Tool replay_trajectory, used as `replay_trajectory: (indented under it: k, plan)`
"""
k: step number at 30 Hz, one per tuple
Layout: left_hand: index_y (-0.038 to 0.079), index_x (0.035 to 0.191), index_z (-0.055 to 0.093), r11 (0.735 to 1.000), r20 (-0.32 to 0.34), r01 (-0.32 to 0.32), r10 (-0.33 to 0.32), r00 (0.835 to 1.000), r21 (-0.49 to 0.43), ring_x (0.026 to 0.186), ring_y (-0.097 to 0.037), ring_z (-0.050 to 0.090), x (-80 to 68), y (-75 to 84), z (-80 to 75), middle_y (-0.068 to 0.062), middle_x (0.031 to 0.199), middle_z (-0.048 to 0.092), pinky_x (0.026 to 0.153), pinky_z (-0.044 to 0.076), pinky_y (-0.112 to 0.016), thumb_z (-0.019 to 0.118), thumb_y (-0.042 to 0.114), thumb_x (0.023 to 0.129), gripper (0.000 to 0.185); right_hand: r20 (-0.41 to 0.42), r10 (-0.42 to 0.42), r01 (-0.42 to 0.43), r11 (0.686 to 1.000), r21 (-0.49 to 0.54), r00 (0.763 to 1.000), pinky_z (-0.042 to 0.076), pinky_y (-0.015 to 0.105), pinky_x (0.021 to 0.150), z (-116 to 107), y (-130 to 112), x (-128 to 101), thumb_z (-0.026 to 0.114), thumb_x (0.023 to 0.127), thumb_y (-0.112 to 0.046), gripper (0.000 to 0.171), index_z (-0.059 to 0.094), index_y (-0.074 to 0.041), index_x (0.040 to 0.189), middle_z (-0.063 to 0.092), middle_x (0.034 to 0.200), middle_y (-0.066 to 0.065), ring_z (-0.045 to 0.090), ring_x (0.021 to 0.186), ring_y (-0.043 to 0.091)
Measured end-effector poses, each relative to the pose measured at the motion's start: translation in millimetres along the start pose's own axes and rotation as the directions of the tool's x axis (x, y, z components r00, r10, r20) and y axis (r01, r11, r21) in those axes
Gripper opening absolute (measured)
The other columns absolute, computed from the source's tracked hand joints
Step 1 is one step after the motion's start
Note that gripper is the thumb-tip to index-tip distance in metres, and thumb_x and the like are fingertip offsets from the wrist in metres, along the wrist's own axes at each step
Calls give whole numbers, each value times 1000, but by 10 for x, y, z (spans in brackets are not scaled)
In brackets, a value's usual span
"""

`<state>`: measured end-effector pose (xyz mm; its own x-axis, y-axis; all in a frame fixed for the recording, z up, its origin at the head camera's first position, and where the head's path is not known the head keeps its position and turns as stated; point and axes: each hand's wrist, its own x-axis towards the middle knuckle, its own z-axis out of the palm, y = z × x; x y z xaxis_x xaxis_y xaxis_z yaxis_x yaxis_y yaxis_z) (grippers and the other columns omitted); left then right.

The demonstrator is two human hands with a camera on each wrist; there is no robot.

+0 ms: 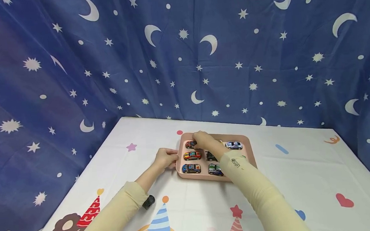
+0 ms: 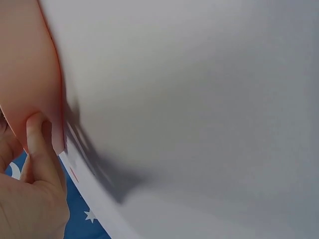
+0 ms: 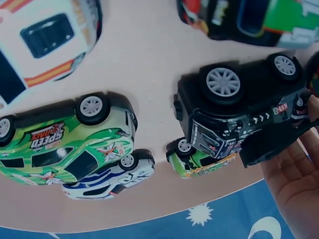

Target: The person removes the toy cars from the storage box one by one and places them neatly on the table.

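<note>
Head view: left hand (image 1: 166,158) grips the pink tray (image 1: 250,150) rim on the worktop (image 1: 303,179); right hand (image 1: 203,139) covers the back-left toy car (image 1: 190,144) (grasp hidden) — fingers curled, hold unclear.

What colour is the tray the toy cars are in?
Pink; the tray shows best in the head view.

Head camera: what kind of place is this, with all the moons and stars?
Probably a play table set up in a draped corner. A blue moon-and-star cloth hangs behind a table covered in party-hat and heart pictures, and a pink tray of toy cars sits on it.
</note>
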<state>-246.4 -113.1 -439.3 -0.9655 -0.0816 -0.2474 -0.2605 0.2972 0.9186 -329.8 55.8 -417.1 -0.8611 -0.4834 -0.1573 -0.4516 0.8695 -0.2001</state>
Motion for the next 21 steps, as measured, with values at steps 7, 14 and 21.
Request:
replay_trajectory:
  k: [7, 14, 21]
  plan:
    - [-7, 109, 65, 1000, 0, -3, 3, 1000, 6, 62, -10, 64, -29, 5, -10, -25, 96, 69, 54, 58, -22, 62, -1, 80, 29, -10, 15, -15, 1000, 1, 1000, 52, 33, 75, -12, -8, -9, 71, 84, -13, 12, 65, -3, 89, 65, 86, 8, 57, 79, 19]
    - [-7, 109, 65, 1000, 9, -3, 3, 1000, -7, 62, -9, 64, -11, 14, -15, -25, 98, 69, 53, 58, -21, 61, -1, 81, 30, -25, 15, -15, 1000, 5, 1000, 52, 31, 74, -29, 2, -16, 71, 83, -14, 13, 66, -4, 89, 66, 85, 7, 57, 77, 18]
    - [-7, 112, 64, 1000, 25, 10, -10, 1000, -16, 63, -10, 65, -13, 2, -12, -25, 101, 68, 53, 58, -20, 60, -1, 82, 31, -11, 0, 0, 1000, 2, 1000, 53, 32, 75, -66, -12, -47, 70, 84, -14, 14, 66, -3, 92, 66, 87, 8, 59, 79, 19]
